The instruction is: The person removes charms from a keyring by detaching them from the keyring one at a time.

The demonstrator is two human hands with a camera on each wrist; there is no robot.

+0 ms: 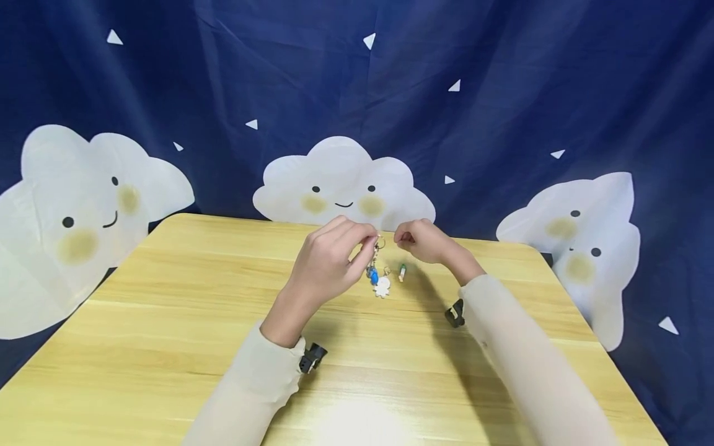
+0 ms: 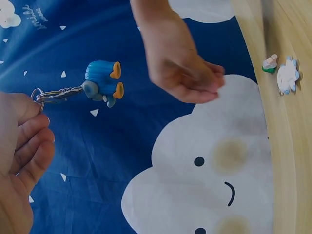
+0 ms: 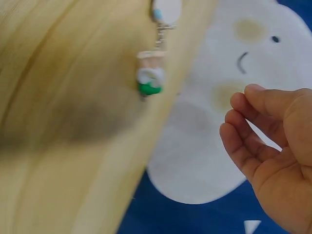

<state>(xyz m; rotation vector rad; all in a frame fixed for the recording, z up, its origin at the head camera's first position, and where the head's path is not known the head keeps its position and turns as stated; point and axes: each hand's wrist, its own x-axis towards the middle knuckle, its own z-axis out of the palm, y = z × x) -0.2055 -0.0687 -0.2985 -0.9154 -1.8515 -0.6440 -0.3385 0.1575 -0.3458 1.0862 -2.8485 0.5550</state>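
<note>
My left hand (image 1: 329,257) pinches the metal ring of a keychain (image 1: 373,276) between thumb and fingertips, above the far part of the table. From that ring a short chain and a blue figure with orange feet (image 2: 101,80) hang down. My right hand (image 1: 426,241) is a little to the right, fingers loosely bent and nothing between them, as the right wrist view of the fingers (image 3: 241,141) shows. Below the hands lie a white flower-shaped charm (image 1: 382,287) with a small clasp and a small figure charm with a green end (image 3: 150,80).
The light wooden table (image 1: 184,322) ends at a far edge just behind the hands. Beyond it hangs a dark blue curtain (image 1: 312,74) printed with white clouds. Small black cameras (image 1: 312,358) sit on both wrists at the sleeve cuffs.
</note>
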